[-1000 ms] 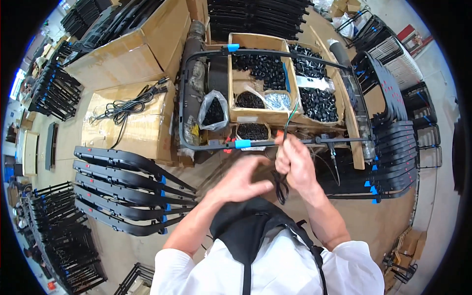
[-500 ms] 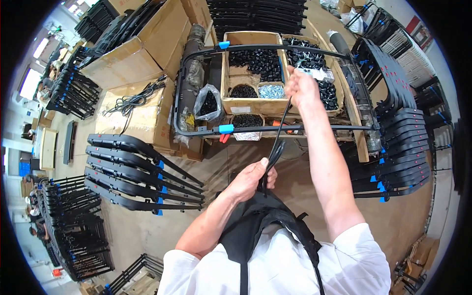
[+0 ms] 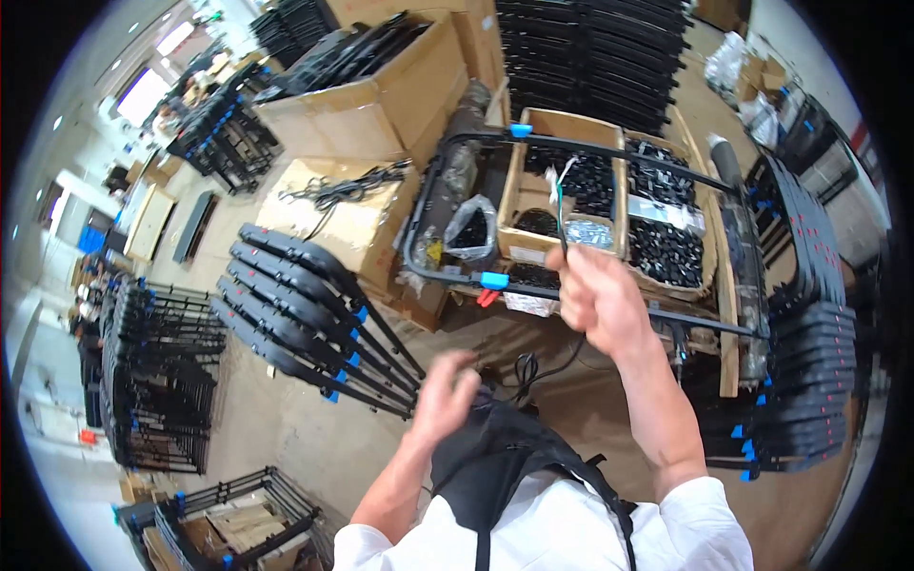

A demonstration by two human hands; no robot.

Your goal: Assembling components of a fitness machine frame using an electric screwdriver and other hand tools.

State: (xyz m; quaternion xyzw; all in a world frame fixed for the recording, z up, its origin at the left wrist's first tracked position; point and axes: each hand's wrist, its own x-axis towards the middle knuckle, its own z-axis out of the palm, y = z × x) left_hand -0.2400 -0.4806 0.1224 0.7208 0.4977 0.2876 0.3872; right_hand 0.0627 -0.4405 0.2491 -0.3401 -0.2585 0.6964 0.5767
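My right hand [image 3: 602,300] is closed round a black cable [image 3: 564,217] near one end. Thin white and green wires [image 3: 566,176] stick up above the fist from that end. The rest of the cable hangs below the hand and loops in front of my black apron [image 3: 495,438]. My left hand [image 3: 446,395], somewhat blurred, hovers left of the apron with thumb and fingers apart and nothing in it. Beyond my right hand lies a black tube frame [image 3: 457,278] with blue clips [image 3: 494,281], resting across a bench of parts boxes.
A wooden box [image 3: 515,176] of black parts stands on the bench, beside another filled box [image 3: 666,249]. Black curved frame parts [image 3: 295,295] are stacked at left, more [image 3: 804,371] at right. Several black cables [image 3: 357,186] lie on a carton [image 3: 295,224] to the left.
My left hand has let go of the cable bundle and moved left. The right hand has come down and nearer, still gripping the cable. My view has shifted left.
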